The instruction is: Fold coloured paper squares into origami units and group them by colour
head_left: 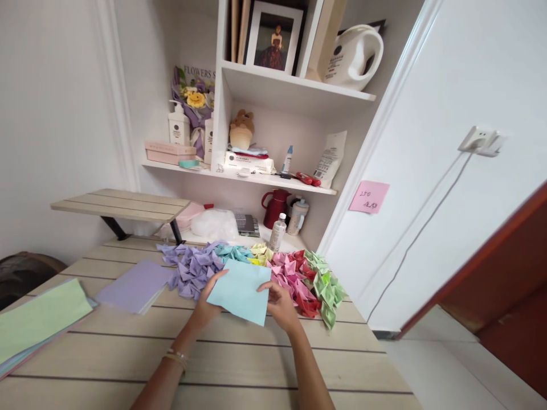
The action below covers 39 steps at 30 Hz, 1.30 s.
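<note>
A light blue paper sheet (pixel 241 289) is held above the wooden table (pixel 239 359) between both hands. My left hand (pixel 206 302) pinches its left edge, thumb on top. My right hand (pixel 280 304) grips its right edge with fingers closed on it. Just behind the sheet lies a row of folded paper shapes: purple (pixel 192 267), teal (pixel 233 252), yellow (pixel 258 253), pink (pixel 287 272), red (pixel 308 296) and green (pixel 327 285).
A stack of purple sheets (pixel 134 287) lies left of my hands, and a green-topped stack (pixel 40 319) at the table's left edge. A plastic bottle (pixel 277 232) stands behind the folded shapes. Shelves with bottles and a red jug (pixel 276 208) fill the back wall.
</note>
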Each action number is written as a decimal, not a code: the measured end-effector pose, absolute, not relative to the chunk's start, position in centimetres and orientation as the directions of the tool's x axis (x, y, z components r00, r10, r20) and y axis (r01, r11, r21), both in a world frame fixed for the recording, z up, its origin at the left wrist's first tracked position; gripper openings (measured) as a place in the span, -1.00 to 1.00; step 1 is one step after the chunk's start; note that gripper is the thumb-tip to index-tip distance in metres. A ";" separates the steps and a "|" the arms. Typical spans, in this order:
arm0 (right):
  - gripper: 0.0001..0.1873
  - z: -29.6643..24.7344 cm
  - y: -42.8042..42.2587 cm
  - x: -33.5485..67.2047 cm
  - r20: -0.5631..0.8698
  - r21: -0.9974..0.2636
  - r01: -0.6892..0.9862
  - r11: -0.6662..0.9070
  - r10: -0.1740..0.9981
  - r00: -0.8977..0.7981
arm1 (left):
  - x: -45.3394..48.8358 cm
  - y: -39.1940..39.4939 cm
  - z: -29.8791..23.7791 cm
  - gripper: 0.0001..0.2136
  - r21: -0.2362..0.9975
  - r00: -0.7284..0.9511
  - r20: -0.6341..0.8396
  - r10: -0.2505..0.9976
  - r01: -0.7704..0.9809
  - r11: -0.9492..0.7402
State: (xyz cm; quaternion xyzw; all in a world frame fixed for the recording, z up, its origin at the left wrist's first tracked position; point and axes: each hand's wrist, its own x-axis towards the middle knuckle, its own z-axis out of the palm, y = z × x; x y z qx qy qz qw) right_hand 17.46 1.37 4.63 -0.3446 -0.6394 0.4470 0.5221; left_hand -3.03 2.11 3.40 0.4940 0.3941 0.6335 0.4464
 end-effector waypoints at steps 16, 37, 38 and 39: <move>-0.73 2.8 1.7 16.1 0.357 -0.925 -0.132 0.356 0.934 0.018 | -3.0 3.0 2.2 -0.71 0.935 -0.153 0.190 0.970 -0.273 -0.226; -0.63 1.3 1.3 13.9 0.431 -0.902 0.115 0.417 0.888 0.161 | -1.9 2.0 3.1 -0.60 0.842 -0.121 0.170 0.978 -0.497 -0.208; -0.63 1.3 1.2 13.8 0.441 -0.894 0.139 0.425 0.889 0.123 | -1.8 2.0 3.1 -0.60 0.848 -0.093 0.159 0.983 -0.496 -0.184; -0.63 1.4 1.1 13.8 0.454 -0.883 0.168 0.439 0.888 0.067 | -1.7 2.0 3.0 -0.61 0.861 -0.073 0.142 0.987 -0.483 -0.160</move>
